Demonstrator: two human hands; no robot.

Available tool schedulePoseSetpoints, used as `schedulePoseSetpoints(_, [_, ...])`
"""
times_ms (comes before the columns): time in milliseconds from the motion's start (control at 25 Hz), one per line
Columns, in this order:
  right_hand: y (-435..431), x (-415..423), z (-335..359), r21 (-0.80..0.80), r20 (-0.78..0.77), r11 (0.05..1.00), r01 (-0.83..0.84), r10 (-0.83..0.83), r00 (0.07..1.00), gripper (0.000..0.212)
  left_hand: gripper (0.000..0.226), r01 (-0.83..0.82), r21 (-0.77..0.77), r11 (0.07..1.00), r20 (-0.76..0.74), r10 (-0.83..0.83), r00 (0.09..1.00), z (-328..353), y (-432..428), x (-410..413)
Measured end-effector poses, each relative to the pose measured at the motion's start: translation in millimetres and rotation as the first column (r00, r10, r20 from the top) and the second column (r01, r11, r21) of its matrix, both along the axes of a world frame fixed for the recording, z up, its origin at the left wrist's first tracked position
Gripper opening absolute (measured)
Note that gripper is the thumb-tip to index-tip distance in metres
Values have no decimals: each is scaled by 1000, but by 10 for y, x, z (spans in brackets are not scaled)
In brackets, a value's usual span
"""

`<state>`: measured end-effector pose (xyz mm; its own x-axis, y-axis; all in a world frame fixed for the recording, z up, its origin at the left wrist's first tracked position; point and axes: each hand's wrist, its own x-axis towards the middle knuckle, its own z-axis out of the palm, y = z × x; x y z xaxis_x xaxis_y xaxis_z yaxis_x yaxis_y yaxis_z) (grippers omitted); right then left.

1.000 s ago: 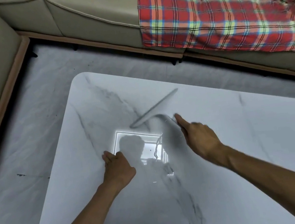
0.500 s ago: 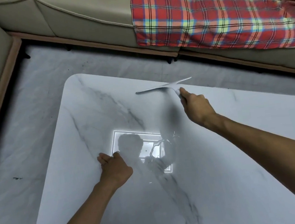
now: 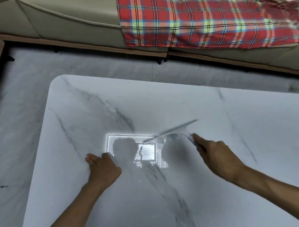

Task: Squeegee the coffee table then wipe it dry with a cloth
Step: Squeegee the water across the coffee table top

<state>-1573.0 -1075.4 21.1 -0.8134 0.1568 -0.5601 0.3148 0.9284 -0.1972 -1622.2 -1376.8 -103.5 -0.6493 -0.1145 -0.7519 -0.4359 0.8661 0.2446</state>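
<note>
Squeegee (image 3: 170, 132) drawn back from far edge of coffee table (image 3: 258, 118) to mid-top since half a second earlier, blade now over bright lamp reflection (image 3: 145, 151). Long axis slanting, rising toward far right of reflection. Right hand (image 3: 215, 154) closed round handle, just right of reflection; left hand (image 3: 102, 166) loosely curled, empty, pressed on top just left of it. Cloth not identified

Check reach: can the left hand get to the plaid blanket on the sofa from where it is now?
Probably not without moving. The left hand rests on the near part of the coffee table, and the plaid blanket lies on the sofa past the table's far edge and a strip of floor.
</note>
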Motion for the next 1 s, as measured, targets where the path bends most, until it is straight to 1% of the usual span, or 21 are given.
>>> schedulePoseSetpoints(80, [174,-357,-93,46,-182,999,-10,19,983,38,59,-17,11,1000,-17,17,1000,-19,-30,22])
schedulePoseSetpoints(120, [246,-592,-165,53,-233,998,18,-5,972,36,56,-29,28,999,-29,30,999,-22,-48,39])
schedulePoseSetpoints(160, [308,-820,-256,45,-246,996,76,-63,967,35,51,-24,48,999,-40,26,999,-22,-69,76])
schedulePoseSetpoints(240, [346,-1157,-399,4,-206,976,216,-211,956,33,36,1,88,996,-67,5,998,-48,-120,195])
schedulePoseSetpoints(280, [325,-1216,-471,-18,-182,962,271,-270,946,31,32,6,92,996,-74,1,997,-76,-142,286])
schedulePoseSetpoints(320, [268,-1200,-525,-25,-162,954,300,-300,940,30,33,5,88,996,-71,1,997,-104,-151,389])
schedulePoseSetpoints(400, [93,-963,-599,-6,-141,965,262,-261,955,32,42,18,80,997,-52,-14,999,-144,-140,570])
schedulePoseSetpoints(480, [-90,-548,-611,1,-106,977,213,-211,972,43,50,45,72,996,-32,-43,999,-154,-105,637])
schedulePoseSetpoints(560, [-204,-125,-530,17,-44,987,159,-158,986,54,52,54,75,996,-4,-54,999,-137,-70,612])
schedulePoseSetpoints(600, [-245,54,-443,10,2,992,128,-128,992,56,53,57,74,996,11,-58,998,-125,-62,599])
schedulePoseSetpoints(680, [-280,207,-203,-82,64,985,151,-146,987,49,55,63,62,996,34,-65,997,-88,-56,590])
schedulePoseSetpoints(720, [-264,152,-110,-132,58,972,193,-187,981,44,55,66,64,996,42,-69,997,-72,-53,587])
schedulePoseSetpoints(760, [-237,17,-62,-158,15,967,201,-202,979,40,55,66,73,995,46,-69,997,-55,-54,584])
schedulePoseSetpoints(880, [-175,-643,-198,-129,-173,968,217,-238,956,31,52,58,107,993,50,-64,997,-15,-76,563])
schedulePoseSetpoints(1000, [-289,-1067,-453,-127,-190,954,271,-292,937,29,41,61,157,986,34,-67,997,-20,-136,559])
